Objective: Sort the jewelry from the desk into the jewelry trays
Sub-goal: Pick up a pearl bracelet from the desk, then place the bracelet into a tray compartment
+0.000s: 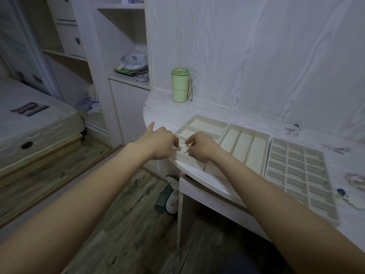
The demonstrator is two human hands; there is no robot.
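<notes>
Holding a pearl strand (183, 148) between both hands over the front compartment of the leftmost jewelry tray (199, 123), at the rounded left end of the tabletop (164, 111). Left hand (161, 144) pinched the strand with curled fingers, one finger stuck out straight toward the edge. Right hand (200, 146) curled over the same strand from the other side, fingertips down in the tray. Sat just beside, to the right: a tray with three long slots (246, 147), then a grid tray of many small cells (296, 171). Lay further right on the bare tabletop: thin chains (293, 129), another tangle of chain (335, 149), a beaded bracelet (355, 179), a dark blue piece (340, 191). Stood against the wall behind the trays: a green lidded cup (180, 85).
</notes>
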